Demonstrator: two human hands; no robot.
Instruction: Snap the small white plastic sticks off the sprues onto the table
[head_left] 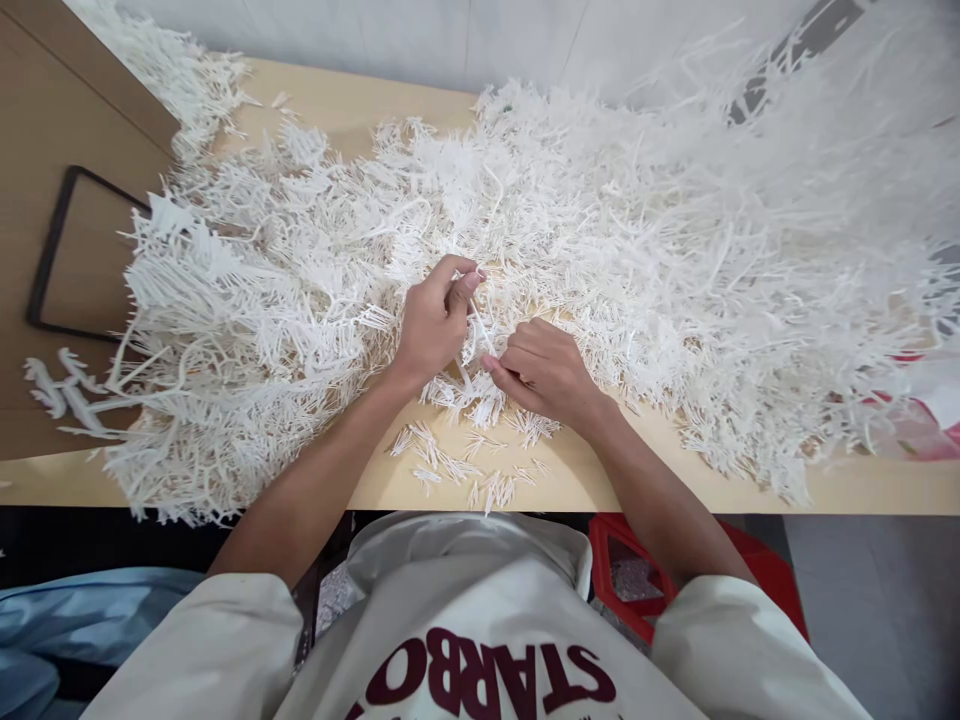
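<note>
A huge heap of white plastic branched strips (600, 240) covers most of a light wooden table (660, 485). My left hand (435, 320) is closed in a pinch on a thin white plastic piece at the heap's near edge. My right hand (544, 372) is closed too, its fingertips gripping the lower end of the same white piece (476, 335). The two hands are a few centimetres apart. Small broken-off white bits (465, 470) lie scattered on the bare wood just in front of my hands.
A black rectangular frame (52, 250) lies on a brown surface at the left. A red plastic bin (637, 580) stands under the table by my right arm. Blue cloth (67, 620) is at lower left. Red-and-white packaging (922, 420) sits at the right edge.
</note>
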